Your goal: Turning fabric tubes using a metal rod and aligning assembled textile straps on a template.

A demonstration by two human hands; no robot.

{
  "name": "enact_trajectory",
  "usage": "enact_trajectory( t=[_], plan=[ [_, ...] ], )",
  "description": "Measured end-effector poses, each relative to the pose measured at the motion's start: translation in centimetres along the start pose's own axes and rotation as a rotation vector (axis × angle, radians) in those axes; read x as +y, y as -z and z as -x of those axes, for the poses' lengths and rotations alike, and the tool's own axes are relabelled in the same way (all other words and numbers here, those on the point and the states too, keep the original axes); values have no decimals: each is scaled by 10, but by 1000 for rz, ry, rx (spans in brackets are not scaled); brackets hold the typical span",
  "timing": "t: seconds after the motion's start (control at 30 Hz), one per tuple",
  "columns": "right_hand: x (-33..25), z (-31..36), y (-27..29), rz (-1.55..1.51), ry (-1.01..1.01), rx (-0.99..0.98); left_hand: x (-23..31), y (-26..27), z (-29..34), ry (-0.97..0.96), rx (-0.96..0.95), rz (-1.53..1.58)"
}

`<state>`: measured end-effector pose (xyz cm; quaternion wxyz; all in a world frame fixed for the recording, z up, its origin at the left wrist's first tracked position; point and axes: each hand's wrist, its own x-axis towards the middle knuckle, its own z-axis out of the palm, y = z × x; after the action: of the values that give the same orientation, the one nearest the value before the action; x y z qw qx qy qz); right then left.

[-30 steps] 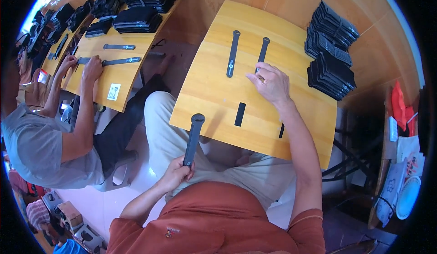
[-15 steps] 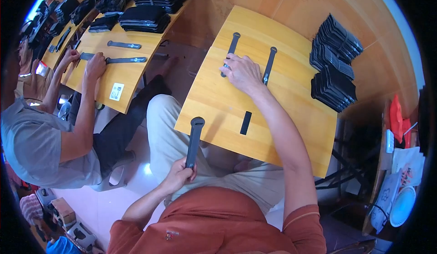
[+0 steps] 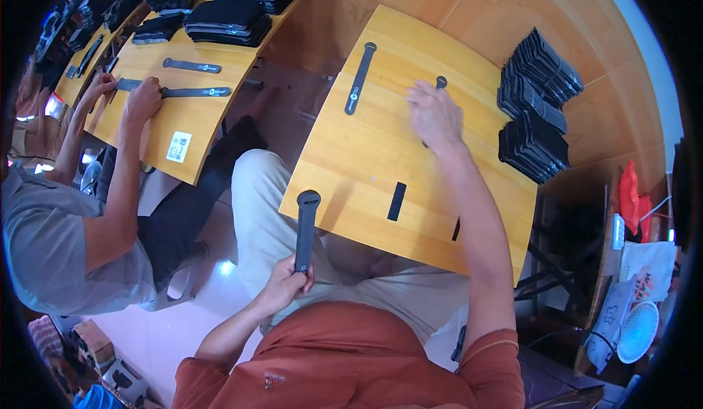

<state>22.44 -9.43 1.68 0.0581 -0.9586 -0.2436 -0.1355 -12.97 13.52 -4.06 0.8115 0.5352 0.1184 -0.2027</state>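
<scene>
We grip one dark strap [image 3: 307, 233] in our left hand [image 3: 287, 283] while our right hand [image 3: 437, 120] is over another on the table [image 3: 344, 167].
Our left fingers close around the lower end of that strap, its round slotted end pointing away from us near the table's front left corner. Our right hand is blurred, fingers bent, partly covering the second strap [image 3: 441, 82]; we cannot tell whether it grasps it. A third strap [image 3: 359, 79] lies to its left, apart from both hands; a black rectangle [image 3: 397, 202] lies nearer us, and dark stacks [image 3: 534, 144] stand along the right side.
</scene>
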Motion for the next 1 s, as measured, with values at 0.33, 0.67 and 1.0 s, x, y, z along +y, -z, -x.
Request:
enact_trajectory(
  t=[0.33, 0.67, 1.0],
  plan=[
    [5, 12, -13, -45, -92, -115, -3, -1, -1, -8, -19, -1],
    [-32, -22, -27, -190, -18, -52, -1, -12, 3, -71, -73, 62],
    [-40, -40, -25, -191, -65, -132, 13, -31, -8, -82, -211, 152]
  ],
)
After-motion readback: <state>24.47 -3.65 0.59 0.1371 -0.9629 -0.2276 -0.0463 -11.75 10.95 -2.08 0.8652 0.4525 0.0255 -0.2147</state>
